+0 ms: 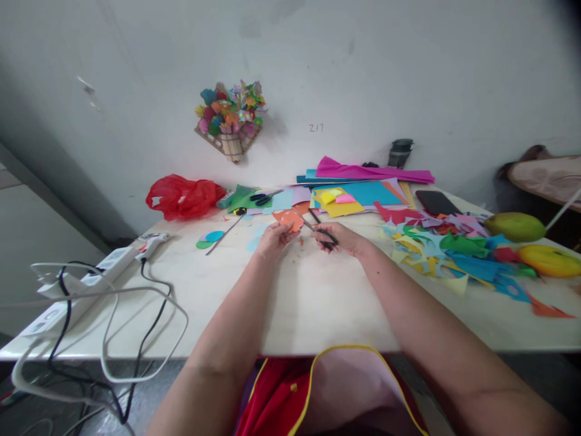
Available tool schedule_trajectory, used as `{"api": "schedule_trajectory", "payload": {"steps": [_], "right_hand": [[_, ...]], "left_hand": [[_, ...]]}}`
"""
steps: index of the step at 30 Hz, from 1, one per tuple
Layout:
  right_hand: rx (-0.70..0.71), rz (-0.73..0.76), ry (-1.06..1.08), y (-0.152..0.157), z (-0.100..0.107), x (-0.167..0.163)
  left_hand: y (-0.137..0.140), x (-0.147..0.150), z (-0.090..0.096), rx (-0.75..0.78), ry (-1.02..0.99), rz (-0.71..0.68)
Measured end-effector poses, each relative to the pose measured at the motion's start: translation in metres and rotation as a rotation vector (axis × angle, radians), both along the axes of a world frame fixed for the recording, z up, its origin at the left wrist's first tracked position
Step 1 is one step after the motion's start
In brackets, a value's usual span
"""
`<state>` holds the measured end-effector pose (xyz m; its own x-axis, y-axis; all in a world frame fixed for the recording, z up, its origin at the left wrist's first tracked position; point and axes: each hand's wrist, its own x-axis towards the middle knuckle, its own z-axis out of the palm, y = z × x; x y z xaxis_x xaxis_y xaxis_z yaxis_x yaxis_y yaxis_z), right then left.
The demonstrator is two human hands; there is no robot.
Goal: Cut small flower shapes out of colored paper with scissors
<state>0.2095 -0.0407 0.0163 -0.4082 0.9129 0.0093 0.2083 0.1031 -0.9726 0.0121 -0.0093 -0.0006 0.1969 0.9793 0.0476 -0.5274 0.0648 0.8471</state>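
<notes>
Pinched in the fingers of my left hand [273, 239] is a piece of orange paper [288, 219] with a cut, wavy edge. My right hand [342, 237] grips a pair of scissors [327, 238] by the dark handles, and the blades point up and left toward the paper. Whether the blades touch the paper I cannot tell. Tiny orange snippets [301, 241] lie on the table [313, 303] between my hands. Beyond them rest stacked coloured sheets [376, 197] with small yellow and pink pieces on top.
Paper scraps [454, 248] spread across the right side, near a phone [438, 203] and two mango-like fruits [515, 226]. At the left lie a power strip [97, 272] with looping cables, paper circles [212, 237], a red plastic bag [184, 197] and other scissors [263, 197].
</notes>
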Motion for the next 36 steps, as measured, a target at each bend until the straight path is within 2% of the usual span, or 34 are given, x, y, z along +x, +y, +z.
{"api": "schedule_trajectory", "payload": {"steps": [36], "right_hand": [[-0.023, 0.013, 0.005, -0.0023, 0.0028, -0.0005]], "left_hand": [[0.001, -0.0024, -0.0004, -0.005, -0.003, -0.011]]}}
